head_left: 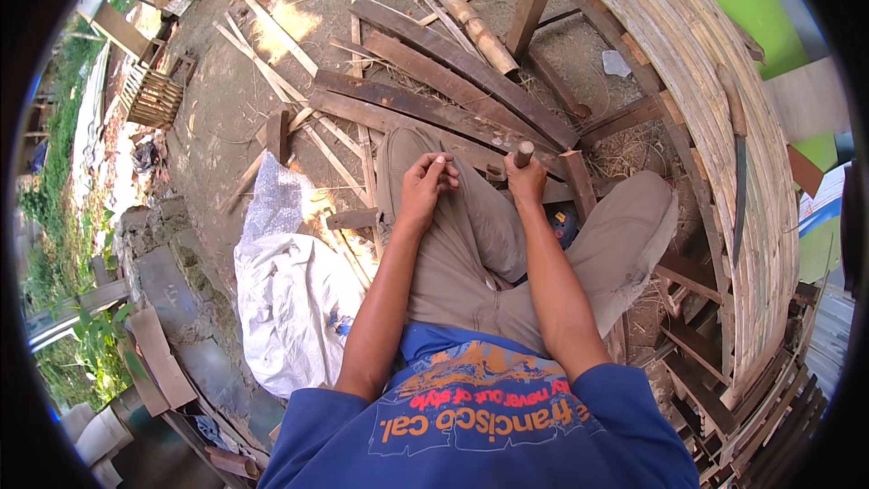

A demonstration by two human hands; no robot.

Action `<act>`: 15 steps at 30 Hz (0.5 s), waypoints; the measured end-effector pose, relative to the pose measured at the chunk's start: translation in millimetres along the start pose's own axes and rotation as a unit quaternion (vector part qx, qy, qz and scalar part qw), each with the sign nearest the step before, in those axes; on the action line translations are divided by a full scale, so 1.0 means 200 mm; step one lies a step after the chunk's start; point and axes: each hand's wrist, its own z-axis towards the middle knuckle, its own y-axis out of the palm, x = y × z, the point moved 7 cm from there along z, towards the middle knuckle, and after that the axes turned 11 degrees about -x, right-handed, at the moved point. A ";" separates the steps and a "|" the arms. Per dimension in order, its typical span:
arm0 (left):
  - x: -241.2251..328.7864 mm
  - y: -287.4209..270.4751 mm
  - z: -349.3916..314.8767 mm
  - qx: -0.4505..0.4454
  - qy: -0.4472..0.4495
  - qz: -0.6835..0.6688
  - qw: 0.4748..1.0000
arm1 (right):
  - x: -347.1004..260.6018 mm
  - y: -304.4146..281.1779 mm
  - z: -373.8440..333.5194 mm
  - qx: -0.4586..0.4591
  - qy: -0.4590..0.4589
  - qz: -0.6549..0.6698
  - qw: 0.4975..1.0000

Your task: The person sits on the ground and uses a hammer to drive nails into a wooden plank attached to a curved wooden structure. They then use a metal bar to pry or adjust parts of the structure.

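My right hand (525, 178) is closed around a tool with a round wooden handle (523, 154). The handle's end pokes up out of the fist, and I cannot make out the rest of the tool. Over my left knee, my left hand (427, 186) has its fingers curled in toward the thumb. Anything small between those fingers is too hard to make out. Several dark wooden planks (444, 81) lie fanned out on the ground just beyond both hands. A short upright wood piece (577, 179) stands to the right of my right hand.
A slatted bamboo bench (670, 27) curves along the right, with a long-bladed knife (740, 154) on it. A bamboo pole (462, 14) and thin strips (290, 81) lie ahead. A white sack (290, 308) and bubble wrap (272, 195) sit at my left, near a low concrete wall (172, 281).
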 end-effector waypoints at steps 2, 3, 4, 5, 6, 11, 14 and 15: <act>-0.01 -0.05 -0.02 0.007 -0.003 0.012 1.000 | -0.01 -0.01 0.11 -0.081 0.002 -0.002 0.997; 0.00 -0.04 -0.02 0.001 0.002 0.015 1.000 | -0.01 -0.02 0.13 -0.122 0.009 -0.008 0.993; 0.00 -0.04 -0.03 0.000 0.006 0.017 1.000 | -0.05 -0.09 0.14 -0.081 0.026 0.061 0.994; 0.00 -0.03 -0.03 -0.003 0.009 0.020 1.000 | -0.13 -0.17 0.15 -0.052 -0.001 0.077 0.996; 0.01 -0.03 -0.01 -0.010 0.015 0.029 0.999 | -0.19 -0.25 0.17 -0.018 -0.028 0.093 0.995; 0.02 0.04 -0.04 0.027 0.040 0.070 0.996 | -0.46 -0.62 0.07 -0.060 0.066 0.528 0.844; 0.26 0.27 -0.10 0.066 0.129 0.080 0.986 | -0.54 -0.65 -0.04 -0.101 0.068 0.765 0.633; 0.38 0.38 -0.11 0.038 0.164 0.088 0.982 | -0.57 -0.63 -0.07 -0.118 0.067 0.811 0.568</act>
